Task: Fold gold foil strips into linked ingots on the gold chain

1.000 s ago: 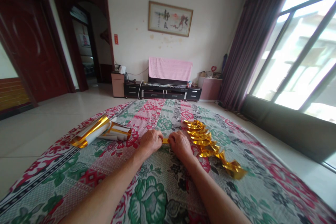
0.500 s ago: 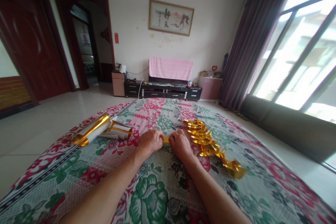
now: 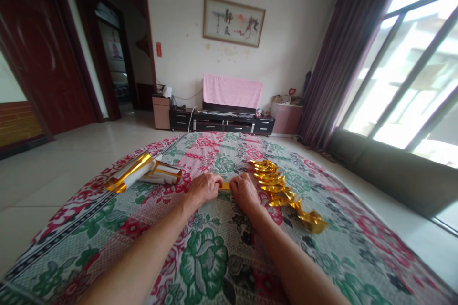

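Between my two hands lies a narrow strip of gold foil paper, low over the flowered cloth. My left hand grips its left end with curled fingers. On the other end, my right hand is closed the same way. The fingers cover both ends of the strip. Just right of my right hand, several folded gold foil pieces lie in an overlapping row that runs toward me. Left of my left hand are loosely rolled sheets of gold and silver foil paper.
The cloth covers a rounded surface in front of me. Past it, across the tiled floor, stand a low black cabinet and a screen-like thing under a pink cloth. A window with a purple curtain is on the right.
Both hands keep hold of the foil strip with hardly any shift. The whole view has tilted slightly; the foil rolls and folded pieces lie as before.
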`<state>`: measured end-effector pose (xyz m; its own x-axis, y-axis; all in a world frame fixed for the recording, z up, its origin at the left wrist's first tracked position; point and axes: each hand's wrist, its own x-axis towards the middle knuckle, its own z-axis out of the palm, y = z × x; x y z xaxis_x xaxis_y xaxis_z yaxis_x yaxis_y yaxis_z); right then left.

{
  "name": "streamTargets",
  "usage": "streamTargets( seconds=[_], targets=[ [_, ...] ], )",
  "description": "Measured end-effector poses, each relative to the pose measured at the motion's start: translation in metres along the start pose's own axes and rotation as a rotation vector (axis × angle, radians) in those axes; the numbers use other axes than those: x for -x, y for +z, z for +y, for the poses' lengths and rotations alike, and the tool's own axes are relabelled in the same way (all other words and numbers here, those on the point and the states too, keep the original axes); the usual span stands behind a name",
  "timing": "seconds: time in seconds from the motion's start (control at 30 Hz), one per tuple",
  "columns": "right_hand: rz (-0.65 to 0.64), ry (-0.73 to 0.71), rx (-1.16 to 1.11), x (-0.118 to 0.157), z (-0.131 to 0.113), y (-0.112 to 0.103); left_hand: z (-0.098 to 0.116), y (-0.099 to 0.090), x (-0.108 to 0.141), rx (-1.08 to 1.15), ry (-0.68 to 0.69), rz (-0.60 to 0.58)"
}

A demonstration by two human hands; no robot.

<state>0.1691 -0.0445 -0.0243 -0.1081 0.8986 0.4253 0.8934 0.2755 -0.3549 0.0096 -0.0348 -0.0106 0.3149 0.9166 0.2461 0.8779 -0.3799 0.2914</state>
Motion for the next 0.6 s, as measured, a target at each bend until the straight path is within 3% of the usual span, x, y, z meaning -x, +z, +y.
streamTargets(
  seconds=[0.33, 0.47, 0.6],
  targets=[
    [0.022, -0.007, 0.02, 0.0, 0.002, 0.004, -0.003, -0.003, 0.002, 0.024, 0.007, -0.044],
    [0.015, 0.009, 0.065, 0.001, 0.002, 0.006, 0.008, 0.001, 0.005, -0.066, -0.099, 0.012],
    [0.017, 0.022, 0.059, 0.0, 0.003, 0.007, 0.019, 0.007, 0.008, -0.139, -0.155, 0.141]
  ],
)
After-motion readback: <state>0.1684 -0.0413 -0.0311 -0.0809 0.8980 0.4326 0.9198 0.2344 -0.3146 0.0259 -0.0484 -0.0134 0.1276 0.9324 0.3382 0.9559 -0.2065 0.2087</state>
